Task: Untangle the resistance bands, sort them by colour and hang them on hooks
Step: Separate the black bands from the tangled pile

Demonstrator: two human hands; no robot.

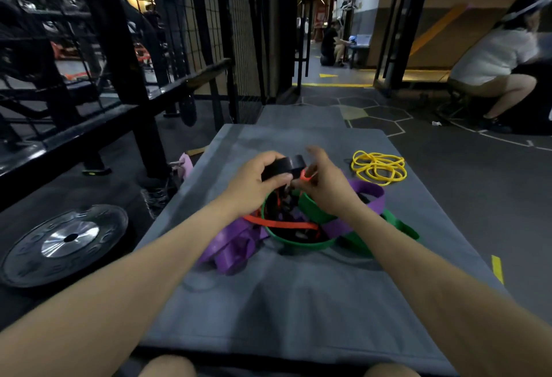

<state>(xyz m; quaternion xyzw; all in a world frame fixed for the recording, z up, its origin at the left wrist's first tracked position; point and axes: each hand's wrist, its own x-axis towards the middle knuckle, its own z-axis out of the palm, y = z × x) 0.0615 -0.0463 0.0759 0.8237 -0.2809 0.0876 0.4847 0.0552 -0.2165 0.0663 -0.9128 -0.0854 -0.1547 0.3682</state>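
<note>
Black band (285,165) sits clamped in my left hand (257,179), fingers curled round it. My right hand (324,181) seems to pinch a red band (307,174), though blur hides the fingertips. Below both grips lies the tangle: green band (301,243), purple band (233,245). Yellow bands (378,166) lie right of my right hand.

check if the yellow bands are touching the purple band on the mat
Apart. The head view shows the yellow bands coiled by themselves on the grey mat, with a strip of bare mat between them and the nearest purple band in the tangled pile.
</note>
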